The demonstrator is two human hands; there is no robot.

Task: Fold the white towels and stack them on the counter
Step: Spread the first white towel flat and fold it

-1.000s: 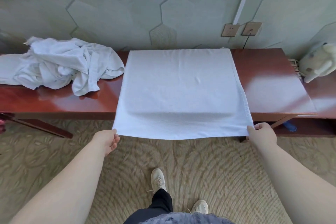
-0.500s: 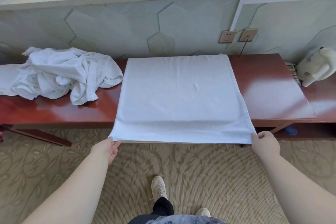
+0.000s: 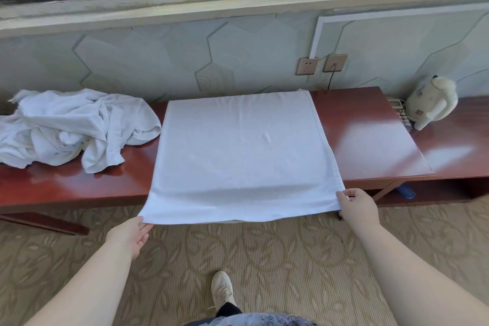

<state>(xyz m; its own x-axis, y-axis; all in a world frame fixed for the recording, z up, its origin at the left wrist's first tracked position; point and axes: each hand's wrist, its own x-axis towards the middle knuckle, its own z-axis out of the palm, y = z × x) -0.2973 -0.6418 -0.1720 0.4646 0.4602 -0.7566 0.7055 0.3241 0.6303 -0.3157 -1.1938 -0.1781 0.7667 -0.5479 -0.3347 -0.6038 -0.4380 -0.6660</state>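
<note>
Running along the tiled wall beneath the window, the red-brown bench [image 3: 370, 140] is carrying all of the task material. One flat towel [image 3: 238, 151] is lying across the middle of the bench, its far edge reaching toward the wall and its near edge overhanging the bench front. It appears to be doubled, since a second layer is showing along the right side. The exact layer count cannot be confirmed.

The left hand [image 3: 129, 235] is pinching the near-left corner of the flat towel. The right hand [image 3: 357, 206] is gripping the near-right corner with curled fingers. The hands are well apart and are holding the near edge taut above the carpet [image 3: 264, 251].

Progress assessment: the task is standing at an early stage.
- No finished folded towel is showing on the bench, and no stack is forming yet.
- The flat towel is judged to be partway through its folds. The near edge probably needs carrying over toward the far edge, followed by further folding.
- A heap of crumpled towels [image 3: 71, 127] is lying on the left end of the bench, just beside the flat towel, and is awaiting the same treatment. The number of pieces in it cannot be told.

The glossy area between the flat towel and the plush toy [image 3: 431, 103] is offering a likely stacking location.
</note>
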